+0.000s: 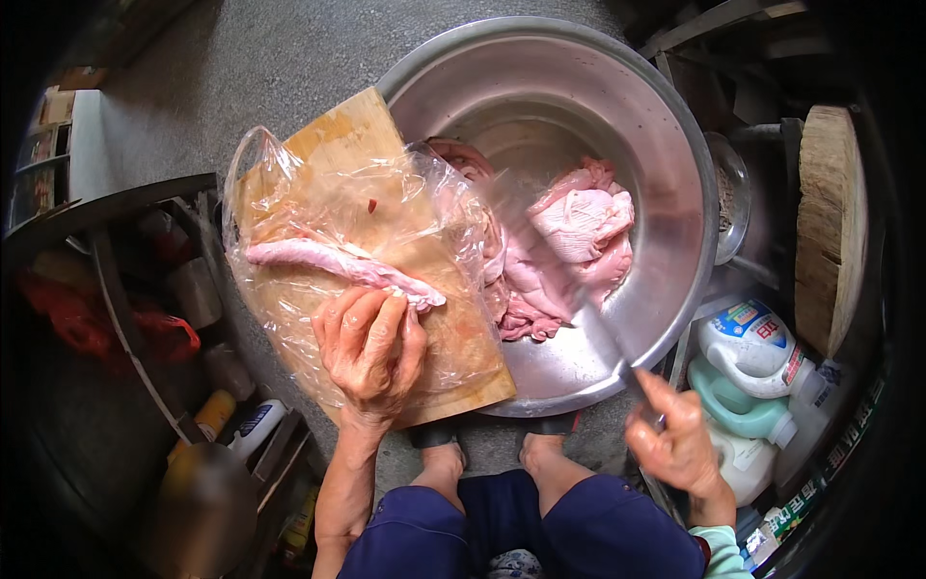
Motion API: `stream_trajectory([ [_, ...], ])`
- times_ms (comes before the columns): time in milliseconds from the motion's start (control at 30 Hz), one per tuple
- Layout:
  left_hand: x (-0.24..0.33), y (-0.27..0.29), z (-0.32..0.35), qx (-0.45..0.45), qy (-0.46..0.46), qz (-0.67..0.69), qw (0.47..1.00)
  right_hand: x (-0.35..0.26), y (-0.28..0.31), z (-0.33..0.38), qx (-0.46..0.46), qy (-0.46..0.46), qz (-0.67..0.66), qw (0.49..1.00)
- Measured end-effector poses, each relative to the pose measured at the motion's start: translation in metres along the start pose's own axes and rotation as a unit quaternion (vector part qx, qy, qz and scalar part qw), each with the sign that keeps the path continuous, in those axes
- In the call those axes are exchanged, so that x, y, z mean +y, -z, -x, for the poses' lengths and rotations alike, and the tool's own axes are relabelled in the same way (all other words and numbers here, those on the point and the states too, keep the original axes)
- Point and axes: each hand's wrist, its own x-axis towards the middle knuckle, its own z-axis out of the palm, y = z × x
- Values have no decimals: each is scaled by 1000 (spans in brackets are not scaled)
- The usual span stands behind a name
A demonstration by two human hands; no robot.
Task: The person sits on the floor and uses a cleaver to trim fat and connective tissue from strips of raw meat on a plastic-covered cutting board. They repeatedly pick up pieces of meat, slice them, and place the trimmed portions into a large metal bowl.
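Note:
A wooden cutting board [347,121] lies tilted on the left rim of a wide metal basin [540,386], with a clear plastic bag [258,207] spread over it. On the bag rests a long pink strip of raw meat [304,254]. My left hand [368,343] grips this strip near its right end, fingers bent and bunched together. My right hand [680,434] is closed round the handle of a knife [612,338], whose blade is smeared by motion over the basin. Larger folded pieces of raw meat [584,224] sit inside the basin, some partly under the bag.
Plastic jugs [748,343] stand right of my right hand. Behind them is a thick round wood slab [828,227] on edge. A glass dish [730,198] adjoins the basin's right side. Dark shelving [125,289] with bottles stands at left. My knees and feet are below the board.

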Motion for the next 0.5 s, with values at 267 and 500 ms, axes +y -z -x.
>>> stream_trajectory([
  [267,-8,4,1,-1,-25,-8,1000,-11,-20,-6,-101,113,28,988],
  [500,-9,5,2,-19,-35,-38,998,-22,4,13,-135,-23,36,990],
])
